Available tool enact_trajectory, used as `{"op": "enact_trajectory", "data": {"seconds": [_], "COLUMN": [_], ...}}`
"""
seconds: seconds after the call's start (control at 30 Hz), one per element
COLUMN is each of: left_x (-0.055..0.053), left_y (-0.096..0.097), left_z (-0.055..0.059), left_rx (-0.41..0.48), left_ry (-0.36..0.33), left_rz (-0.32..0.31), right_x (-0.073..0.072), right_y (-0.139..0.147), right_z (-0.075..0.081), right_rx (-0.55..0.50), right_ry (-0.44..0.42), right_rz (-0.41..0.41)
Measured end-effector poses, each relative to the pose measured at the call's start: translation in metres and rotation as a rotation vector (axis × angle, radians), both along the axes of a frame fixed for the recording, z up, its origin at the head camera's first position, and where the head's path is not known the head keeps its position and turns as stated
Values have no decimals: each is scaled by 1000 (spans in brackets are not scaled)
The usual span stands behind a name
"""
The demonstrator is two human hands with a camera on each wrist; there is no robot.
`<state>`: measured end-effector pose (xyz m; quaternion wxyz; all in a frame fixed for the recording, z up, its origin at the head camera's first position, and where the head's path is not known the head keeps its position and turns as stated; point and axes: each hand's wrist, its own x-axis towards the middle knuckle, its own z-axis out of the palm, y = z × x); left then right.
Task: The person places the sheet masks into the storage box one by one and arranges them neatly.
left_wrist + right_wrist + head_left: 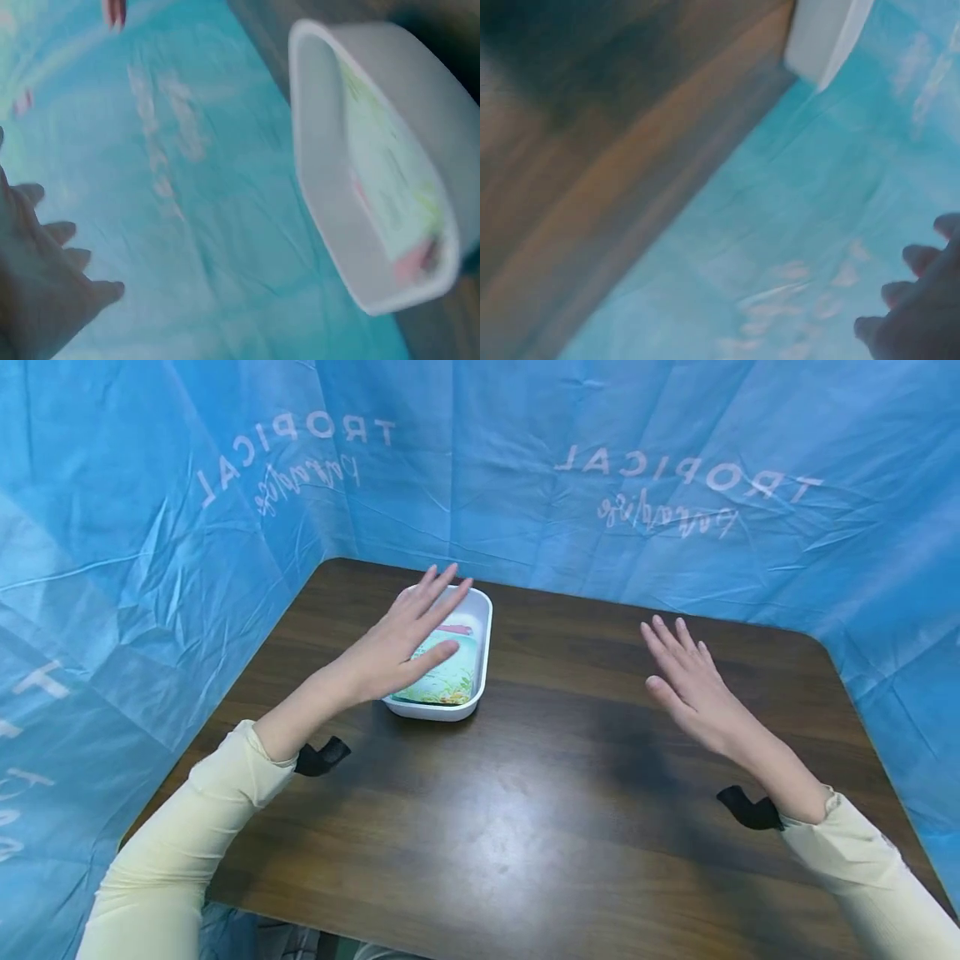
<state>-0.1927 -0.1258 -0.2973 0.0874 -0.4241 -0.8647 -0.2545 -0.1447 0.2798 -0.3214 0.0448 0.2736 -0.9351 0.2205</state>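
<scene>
A white plastic tub [486, 647] with rounded corners stands on the left part of the table. Inside it lies a pale green printed packet [457, 672] with a pink strip and small flowers near one edge. My left hand [405, 635] is raised over the tub with straight fingers, covering its left side in the head view; it holds nothing. Off to the right, my right hand [693, 689] hovers above the table, fingers extended and nothing in them. In the left wrist view, the tub [322, 172] sits apart from the left hand [45, 277].
A dark brown wooden table [555, 777] reaches toward blue curtains [510, 468] with mirrored white lettering at the back and sides. Black straps [750, 808] show at both wrists below the cream sleeves [847, 852].
</scene>
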Motion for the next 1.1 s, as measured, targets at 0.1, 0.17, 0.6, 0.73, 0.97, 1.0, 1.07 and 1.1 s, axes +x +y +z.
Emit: {"op": "enact_trajectory", "data": {"seconds": [0.1,0.17,0.6,0.73,0.97,1.0,1.07,1.1], "left_x": [10,16,70,74,73,73,73,73], "left_y": [18,27,41,38,36,36,36,36], "left_z": [5,5,-15,-14,-16,-17,-17,-18], "left_rx": [-76,-131,-339,-325,-317,-316,-315,-315], "left_ry": [103,141,213,224,227,228,228,227], "left_rz": [-125,-204,-526,-534,-546,-547,-548,-548], "right_x": [11,19,69,69,72,72,72,73], "right_y": [-14,-21,-46,-51,-52,-52,-52,-52], "right_z": [10,13,8,11,9,8,8,7], "right_rx": [70,102,252,249,250,249,246,246], "right_ry": [70,99,251,261,264,264,263,263], "right_rz": [112,182,512,537,548,546,544,543]}}
